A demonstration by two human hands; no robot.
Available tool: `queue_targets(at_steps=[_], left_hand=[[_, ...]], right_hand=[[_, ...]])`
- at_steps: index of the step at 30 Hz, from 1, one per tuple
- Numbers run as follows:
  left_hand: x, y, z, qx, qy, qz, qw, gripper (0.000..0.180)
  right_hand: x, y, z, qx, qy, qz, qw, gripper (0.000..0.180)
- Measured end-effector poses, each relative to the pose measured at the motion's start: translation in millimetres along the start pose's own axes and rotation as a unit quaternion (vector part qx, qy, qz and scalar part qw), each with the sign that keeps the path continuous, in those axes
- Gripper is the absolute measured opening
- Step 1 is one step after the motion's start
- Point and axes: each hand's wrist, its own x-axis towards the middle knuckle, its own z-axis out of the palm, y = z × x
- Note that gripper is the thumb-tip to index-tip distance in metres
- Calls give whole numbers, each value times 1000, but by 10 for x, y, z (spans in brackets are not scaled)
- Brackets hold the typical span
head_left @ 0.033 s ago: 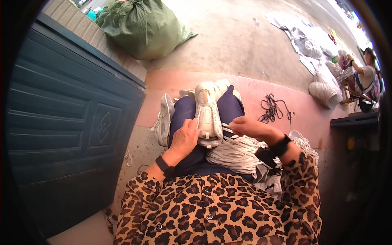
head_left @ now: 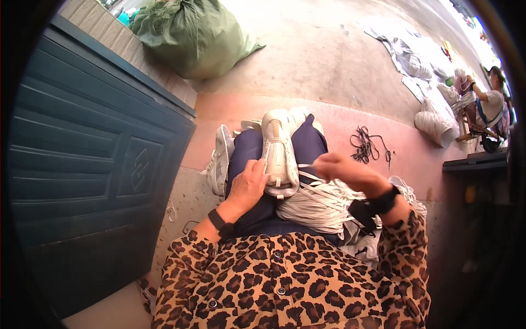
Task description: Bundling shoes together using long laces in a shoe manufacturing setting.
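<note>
A cream-white sneaker (head_left: 278, 145) lies between my thighs, its heel end toward me. My left hand (head_left: 252, 178) is closed on the near left edge of the sneaker. To the right of it, my right hand (head_left: 338, 167) is smeared by motion, its fingers drawn together at the end of a white shoelace (head_left: 305, 165) that runs toward the sneaker's side. A thick bundle of white shoelaces (head_left: 312, 211) rests on my lap below the right hand.
Another white sneaker (head_left: 222, 153) stands beside my left leg. Black laces (head_left: 364, 145) lie on the pink floor at right. A green sack (head_left: 189, 41) sits far left, past a dark panelled door (head_left: 87, 159). Far right, a seated person (head_left: 490, 101) works near white sacks (head_left: 435, 120).
My right hand has shifted a little to the right, drawing the lace out. The left hand and the sneaker stay in place.
</note>
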Motion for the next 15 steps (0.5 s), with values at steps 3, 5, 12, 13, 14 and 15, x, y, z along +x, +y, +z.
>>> queue_targets(at_steps=[3,5,12,13,14,15], left_hand=[[-94,-73,-10,-13,18,3,1000,33],[-80,-76,2,-26,0,-19,999,34],[33,-39,-54,39,8,45,998,25],[53,51,-111,34,38,67,996,22],[84,173,-174,28,67,89,993,19],[117,260,-172,17,65,107,992,18]], right_hand=[[-514,-619,-165,114,106,-70,985,26],[-672,-804,-354,238,82,-119,961,22],[-1202,-1376,-813,116,271,-224,929,18],[-1059,-1306,-667,58,343,-187,919,20],[-918,-1137,-614,68,367,-139,917,19],[-818,-975,-440,53,381,-87,919,16]])
